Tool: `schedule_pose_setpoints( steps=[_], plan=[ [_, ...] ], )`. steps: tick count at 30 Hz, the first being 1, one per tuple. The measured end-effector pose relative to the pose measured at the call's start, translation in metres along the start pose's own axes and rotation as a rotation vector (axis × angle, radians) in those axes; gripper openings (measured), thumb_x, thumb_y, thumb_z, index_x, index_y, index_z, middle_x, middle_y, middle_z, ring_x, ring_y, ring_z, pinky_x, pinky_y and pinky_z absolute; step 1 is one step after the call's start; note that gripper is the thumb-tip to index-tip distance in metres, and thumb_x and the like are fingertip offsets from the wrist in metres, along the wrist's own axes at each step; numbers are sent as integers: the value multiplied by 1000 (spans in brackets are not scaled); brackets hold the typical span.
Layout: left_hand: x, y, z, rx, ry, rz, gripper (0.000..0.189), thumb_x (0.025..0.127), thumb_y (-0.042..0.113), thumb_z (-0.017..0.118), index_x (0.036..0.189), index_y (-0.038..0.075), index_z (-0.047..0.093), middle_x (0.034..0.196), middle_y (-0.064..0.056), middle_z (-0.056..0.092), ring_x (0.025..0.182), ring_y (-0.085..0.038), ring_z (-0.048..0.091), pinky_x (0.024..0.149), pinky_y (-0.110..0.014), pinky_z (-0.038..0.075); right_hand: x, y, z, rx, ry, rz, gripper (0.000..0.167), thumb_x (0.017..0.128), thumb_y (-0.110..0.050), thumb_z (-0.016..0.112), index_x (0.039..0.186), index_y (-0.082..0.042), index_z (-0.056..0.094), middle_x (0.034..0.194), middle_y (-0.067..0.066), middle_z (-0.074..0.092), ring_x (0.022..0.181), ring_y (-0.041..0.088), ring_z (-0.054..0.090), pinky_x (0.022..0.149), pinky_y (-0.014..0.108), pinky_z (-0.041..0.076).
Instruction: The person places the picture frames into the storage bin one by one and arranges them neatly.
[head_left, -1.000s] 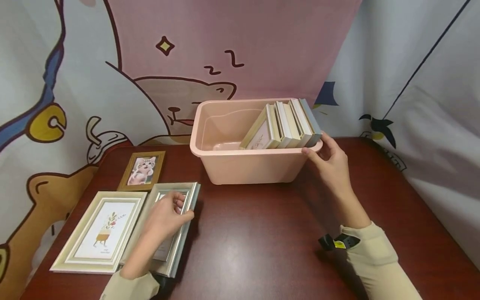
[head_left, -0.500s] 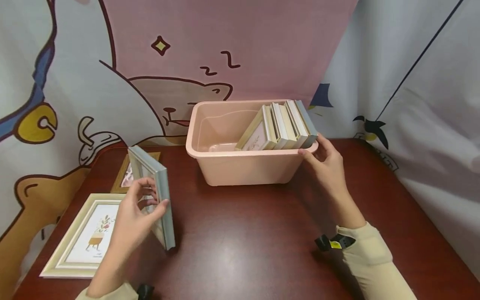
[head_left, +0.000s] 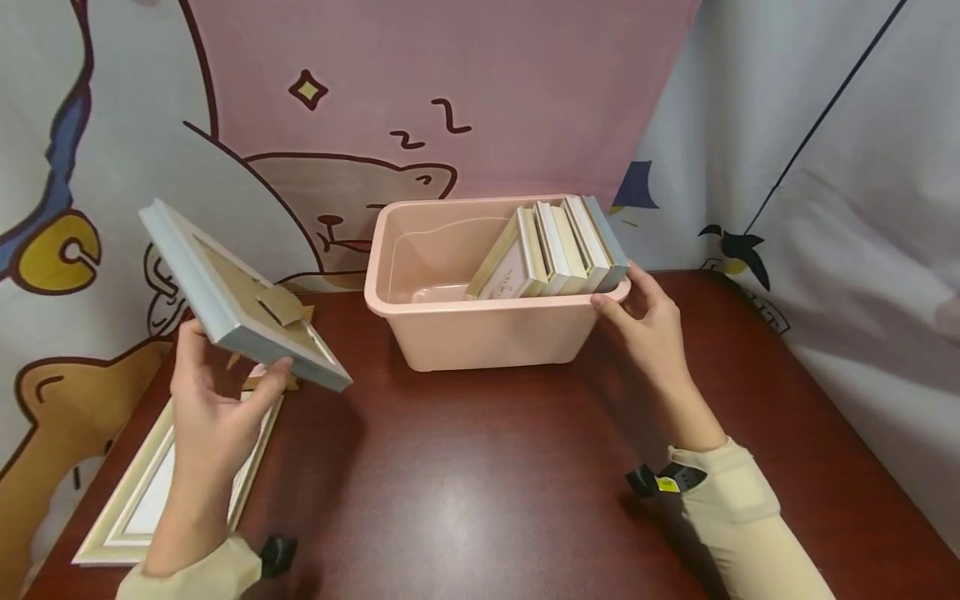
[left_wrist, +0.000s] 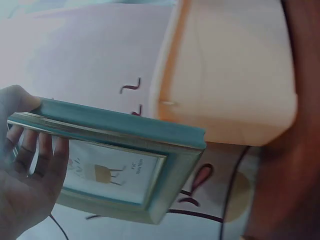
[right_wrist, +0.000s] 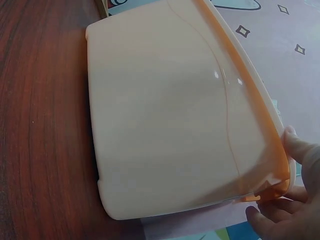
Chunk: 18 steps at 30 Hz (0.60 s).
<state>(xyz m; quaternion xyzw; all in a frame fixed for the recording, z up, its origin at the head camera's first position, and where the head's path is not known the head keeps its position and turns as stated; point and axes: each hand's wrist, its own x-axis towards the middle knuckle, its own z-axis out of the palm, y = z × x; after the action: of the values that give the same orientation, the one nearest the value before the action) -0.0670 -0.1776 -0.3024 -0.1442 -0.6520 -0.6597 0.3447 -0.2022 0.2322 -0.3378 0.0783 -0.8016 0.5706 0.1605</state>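
My left hand (head_left: 210, 417) holds a grey-blue picture frame (head_left: 255, 312) up in the air at the left, tilted. The frame's back, with its stand flap, faces the head camera; the left wrist view shows the front of the same picture frame (left_wrist: 157, 187), with my fingers over the front and my thumb at the outer edge. My right hand (head_left: 651, 346) grips the right front corner of a pink plastic bin (head_left: 487, 337), thumb on the near rim. Inside the bin several picture frames (head_left: 555, 258) lean on edge against the right end.
A cream picture frame (head_left: 135, 508) lies flat on the dark wooden table (head_left: 450, 467), partly behind my left forearm. Behind it a small brown-framed photo (head_left: 292, 383) is mostly hidden. A printed curtain (head_left: 465, 75) hangs at the back.
My left hand has picked the grey-blue picture frame off the table, stood it on edge, then raised it left and turned its back to the camera. The right hand has stayed on the bin.
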Motion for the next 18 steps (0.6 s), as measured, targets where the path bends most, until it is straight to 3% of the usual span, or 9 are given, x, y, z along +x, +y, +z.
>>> schedule_pose_setpoints(
  steps=[6,10,18],
  plan=[
    [24,14,8,-103,-18,104,65,72,-24,66,131,-4,48,128,-13,59,118,-24,62,97,-21,55,0,1,2,18,-2,3,64,90,-11,73,148,-6,47,146,12,55,124,4,57,99,8,47],
    [41,22,21,-157,-54,151,66,70,-25,65,132,-6,47,131,-16,57,121,-28,60,97,-25,56,0,1,2,33,-2,-9,63,90,-10,73,147,-5,48,144,13,57,121,1,57,98,7,47],
    [66,29,60,-180,-104,136,59,72,-21,67,125,-1,52,125,-12,60,115,-27,63,94,-27,58,-1,0,0,44,3,-21,62,90,-10,73,146,-6,49,143,13,58,119,-1,57,99,7,47]
  ],
)
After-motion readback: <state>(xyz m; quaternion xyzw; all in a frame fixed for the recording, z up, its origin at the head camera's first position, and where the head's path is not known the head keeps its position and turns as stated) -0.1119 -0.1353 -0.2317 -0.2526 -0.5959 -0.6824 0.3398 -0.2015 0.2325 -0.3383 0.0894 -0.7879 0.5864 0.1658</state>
